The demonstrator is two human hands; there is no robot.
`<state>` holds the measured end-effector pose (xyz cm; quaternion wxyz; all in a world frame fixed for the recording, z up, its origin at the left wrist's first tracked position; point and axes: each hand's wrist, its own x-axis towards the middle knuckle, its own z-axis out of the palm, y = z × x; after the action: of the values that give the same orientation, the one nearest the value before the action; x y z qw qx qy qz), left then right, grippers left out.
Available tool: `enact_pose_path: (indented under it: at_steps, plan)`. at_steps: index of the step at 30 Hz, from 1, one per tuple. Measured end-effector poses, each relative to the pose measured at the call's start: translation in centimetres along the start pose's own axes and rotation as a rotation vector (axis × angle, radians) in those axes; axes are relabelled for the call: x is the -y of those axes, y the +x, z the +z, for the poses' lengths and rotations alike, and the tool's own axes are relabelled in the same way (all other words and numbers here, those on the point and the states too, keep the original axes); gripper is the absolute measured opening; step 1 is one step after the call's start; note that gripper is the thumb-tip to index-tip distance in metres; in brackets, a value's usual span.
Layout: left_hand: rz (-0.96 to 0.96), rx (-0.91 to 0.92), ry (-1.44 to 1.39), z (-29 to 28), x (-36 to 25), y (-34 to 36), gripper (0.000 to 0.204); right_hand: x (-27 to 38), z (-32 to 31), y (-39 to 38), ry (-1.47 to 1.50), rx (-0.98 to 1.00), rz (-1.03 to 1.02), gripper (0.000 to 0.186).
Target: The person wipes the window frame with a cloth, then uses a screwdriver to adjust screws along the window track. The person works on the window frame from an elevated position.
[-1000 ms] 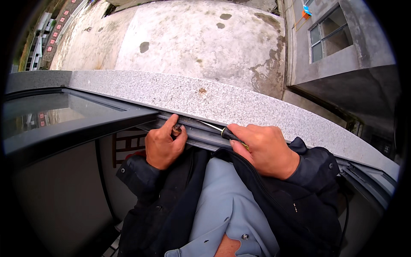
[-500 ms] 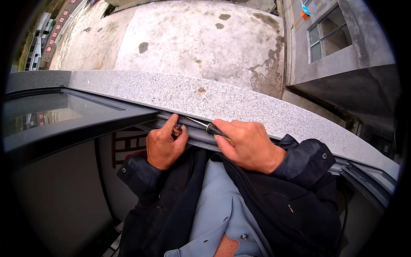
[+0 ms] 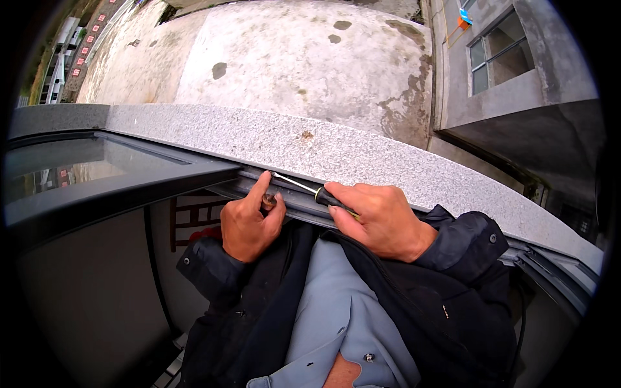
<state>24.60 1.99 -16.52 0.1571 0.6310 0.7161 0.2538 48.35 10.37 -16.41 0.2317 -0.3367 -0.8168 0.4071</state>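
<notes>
My right hand [image 3: 385, 220] is closed around the dark handle of a screwdriver [image 3: 299, 184]. Its thin metal shaft points left along the dark window track [image 3: 297, 205], and the tip lies by my left index finger. My left hand [image 3: 249, 223] has that index finger stretched onto the track, with the thumb apart from it. Its other fingers curl underneath and are partly hidden. A small dark brown shape shows between the left thumb and index finger; I cannot make out what it is.
A dark-framed sliding window pane [image 3: 129, 187] stands to the left. Beyond the track runs a speckled stone sill [image 3: 259, 132], with a concrete yard [image 3: 278, 58] far below. A grey building wall [image 3: 550, 52] rises at the right. Behind my left arm is a brown wooden frame [image 3: 194, 220].
The screwdriver's shaft shows more fully beside my left index fingertip. My right hand has shifted very slightly right. My left hand stays at the same spot on the track.
</notes>
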Motion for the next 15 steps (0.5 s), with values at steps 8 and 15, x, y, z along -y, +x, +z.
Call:
enact_pose_path:
  at_steps: [8, 15]
  plan:
    - [0.019, 0.045, 0.061, -1.2, -1.0, 1.0, 0.041, -0.2, -0.5, 0.0, 0.076, -0.041, -0.017, 0.027]
    - [0.004, -0.036, -0.057, -0.8, -2.7, 4.6, 0.054, 0.0, -2.7, 1.6, 0.274, -0.218, 0.192, 0.028]
